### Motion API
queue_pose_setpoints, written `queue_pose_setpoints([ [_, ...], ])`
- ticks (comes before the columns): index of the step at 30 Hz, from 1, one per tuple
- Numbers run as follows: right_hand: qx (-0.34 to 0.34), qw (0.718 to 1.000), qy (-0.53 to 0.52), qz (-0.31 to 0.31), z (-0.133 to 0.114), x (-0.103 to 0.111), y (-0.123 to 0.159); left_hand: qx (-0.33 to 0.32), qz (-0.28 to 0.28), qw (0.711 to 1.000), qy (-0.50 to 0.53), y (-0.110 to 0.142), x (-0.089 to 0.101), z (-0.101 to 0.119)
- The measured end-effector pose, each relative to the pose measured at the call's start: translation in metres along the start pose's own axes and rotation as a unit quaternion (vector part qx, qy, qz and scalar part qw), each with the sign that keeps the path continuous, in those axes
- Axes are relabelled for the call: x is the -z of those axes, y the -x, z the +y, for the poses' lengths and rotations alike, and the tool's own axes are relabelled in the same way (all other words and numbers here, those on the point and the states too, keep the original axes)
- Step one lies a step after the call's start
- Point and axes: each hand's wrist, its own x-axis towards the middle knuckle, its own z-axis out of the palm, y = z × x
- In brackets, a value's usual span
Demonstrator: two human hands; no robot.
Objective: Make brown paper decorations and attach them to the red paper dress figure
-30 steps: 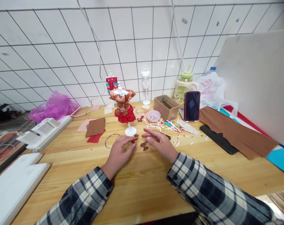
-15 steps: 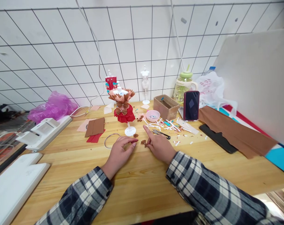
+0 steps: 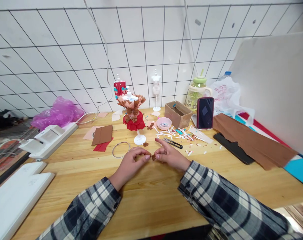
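Observation:
Between my fingertips is a small brown pleated paper bow (image 3: pixel 153 157). My left hand (image 3: pixel 132 165) pinches its left side with thumb and fingers. My right hand (image 3: pixel 172 156) pinches its right side, the index finger stretched forward. Just beyond them, another small brown paper piece (image 3: pixel 145 144) lies by the white base of a mini mannequin (image 3: pixel 133 120) dressed in red, brown and pink paper. Black thread snips (image 3: pixel 173 143) lie beyond my right hand. A thin metal ring (image 3: pixel 120 149) lies left of the mannequin's base.
White paper strips (image 3: pixel 183 134) are scattered near a pink dish (image 3: pixel 164 123) and a cardboard box (image 3: pixel 178 113). A phone (image 3: pixel 205 112) stands upright at the right, before a green-lidded jug (image 3: pixel 198 90). Brown and red paper (image 3: pixel 102 135) and a power strip (image 3: pixel 53 141) lie left.
My left hand has moved right to the brown bow and closed on it. The bow now sits between both hands' fingertips; my right hand has stayed near its place.

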Motion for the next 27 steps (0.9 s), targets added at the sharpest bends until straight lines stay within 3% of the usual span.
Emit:
queue_pose_setpoints([
  [9, -0.025, 0.999, -0.031, -0.026, -0.001, 0.000, 0.001, 0.000, -0.046, 0.998, 0.046, 0.000, -0.001, 0.002],
  [14, -0.029, 0.999, 0.003, -0.032, 0.001, -0.001, 0.001, 0.000, -0.044, 0.998, 0.037, 0.001, -0.003, 0.003],
  [17, 0.036, 0.995, 0.089, 0.039, 0.000, 0.000, 0.000, 0.030, -0.037, 0.998, 0.037, 0.000, -0.003, 0.003],
  [20, 0.174, 0.947, 0.232, 0.137, -0.003, -0.001, 0.002, 0.076, -0.014, 0.996, 0.054, 0.000, -0.004, 0.001],
  [23, 0.266, 0.902, 0.313, 0.132, -0.006, -0.006, 0.007, 0.096, 0.011, 0.993, 0.069, -0.001, -0.005, 0.000],
  [27, 0.282, 0.890, 0.345, 0.103, -0.004, -0.015, 0.010, 0.096, 0.012, 0.992, 0.075, 0.000, -0.006, -0.001],
])
